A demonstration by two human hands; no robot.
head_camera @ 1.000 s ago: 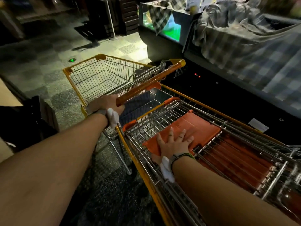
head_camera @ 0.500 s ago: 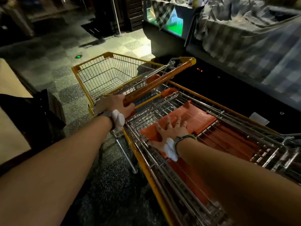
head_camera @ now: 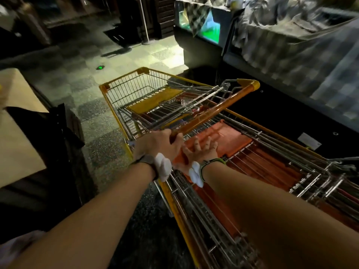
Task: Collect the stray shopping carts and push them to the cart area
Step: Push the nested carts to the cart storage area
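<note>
— Gripping the orange handle (head_camera: 217,111) of the front cart (head_camera: 136,94), that's the left hand (head_camera: 157,144): fingers curled right round the bar at its near end.

— And the right hand (head_camera: 200,150)?

— Flat, fingers spread, palm pressing on the orange flap (head_camera: 229,138) of the rear cart (head_camera: 262,171). It holds nothing, it just lies on the plastic. The two hands are just beside each other.

— Where do the carts stand?

— On the tiled floor (head_camera: 77,78), in a dim aisle. The front cart, with its yellow rim, points away and to the left; the rear cart's nose is pushed into its back, so the two baskets overlap. The handle slants across above the rear cart's basket.

— Anything inside them?

— A yellow panel (head_camera: 155,100) lies in the front basket. Beyond that I cannot tell; it is too dark.

— What's around?

— To the right, close along the carts, a dark counter (head_camera: 291,105) draped with checked cloth (head_camera: 291,55). Further on, a lit green screen (head_camera: 209,30). To the left, a brown cardboard sheet (head_camera: 17,121) over something black. A small green light (head_camera: 100,67) glows in the floor ahead, and a pale pole (head_camera: 144,22) stands beyond it. Each wrist carries a white tag, and the right one a band as well.
</note>
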